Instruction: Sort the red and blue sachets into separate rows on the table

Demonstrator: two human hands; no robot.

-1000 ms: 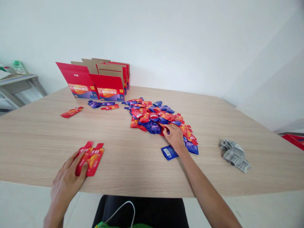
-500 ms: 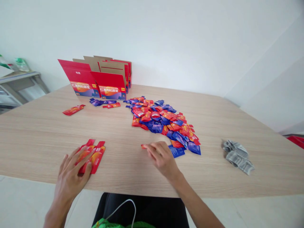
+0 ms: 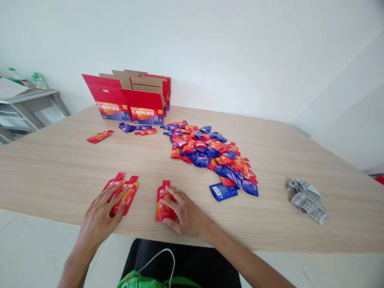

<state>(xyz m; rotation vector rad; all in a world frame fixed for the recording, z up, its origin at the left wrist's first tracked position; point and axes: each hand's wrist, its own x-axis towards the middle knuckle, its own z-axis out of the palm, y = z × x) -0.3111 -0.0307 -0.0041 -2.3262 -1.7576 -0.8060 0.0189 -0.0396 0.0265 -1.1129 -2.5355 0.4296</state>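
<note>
Two red spouted pouches (image 3: 131, 196) lie side by side, slightly overlapping, near the table's front edge. My left hand (image 3: 103, 210) rests over them with its fingers spread, covering much of the left one. A third red pouch (image 3: 162, 204) lies flat to their right, spout pointing away from me. Across its right side lie the outstretched fingers of my right hand (image 3: 187, 214). Beyond and to the right spreads a heap of red and blue pouches (image 3: 207, 148), with one blue pouch (image 3: 223, 192) lying face down at its near edge.
Open red cartons (image 3: 147, 110) stand at the back left, with a few blue pouches (image 3: 127, 127) and a small red pouch (image 3: 146, 131) before them. Another red pouch (image 3: 100, 137) lies further left. A crumpled grey striped cloth (image 3: 307, 200) is on the right.
My right hand has moved left and nearer, and the red pouch from its fingers now lies flat on the table beneath them. My left hand stays on its two pouches. The view has shifted slightly.
</note>
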